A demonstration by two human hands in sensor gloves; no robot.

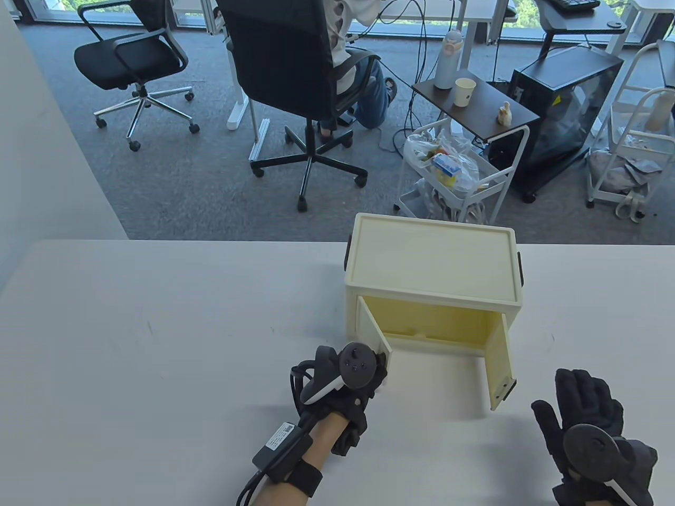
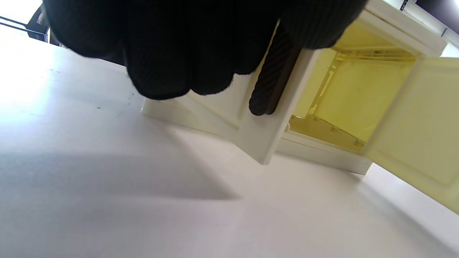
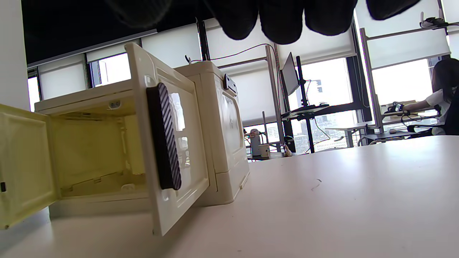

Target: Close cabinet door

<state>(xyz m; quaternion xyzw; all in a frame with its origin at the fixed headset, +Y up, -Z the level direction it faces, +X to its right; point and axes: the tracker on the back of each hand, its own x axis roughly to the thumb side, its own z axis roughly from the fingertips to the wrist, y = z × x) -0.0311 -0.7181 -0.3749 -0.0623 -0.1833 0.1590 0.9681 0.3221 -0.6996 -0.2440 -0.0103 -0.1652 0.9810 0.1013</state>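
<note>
A cream cabinet (image 1: 432, 258) stands on the white table (image 1: 158, 327) with both front doors swung open. My left hand (image 1: 364, 379) is at the outer edge of the left door (image 1: 375, 331). In the left wrist view its bunched fingers (image 2: 172, 64) hang over that door's outer face (image 2: 265, 136), just above the black handle (image 2: 272, 86). My right hand (image 1: 582, 408) lies open with fingers spread, palm down, apart from the right door (image 1: 501, 363) and to its right. The right wrist view shows that door (image 3: 186, 172) with its black striped handle (image 3: 165, 136) and the empty yellow inside (image 3: 93, 150).
The table's far edge runs just behind the cabinet. Beyond it are office chairs (image 1: 295, 68), a white cart (image 1: 453, 174) and a small side table with a cup (image 1: 465, 90). The tabletop stretches wide to the left of the cabinet.
</note>
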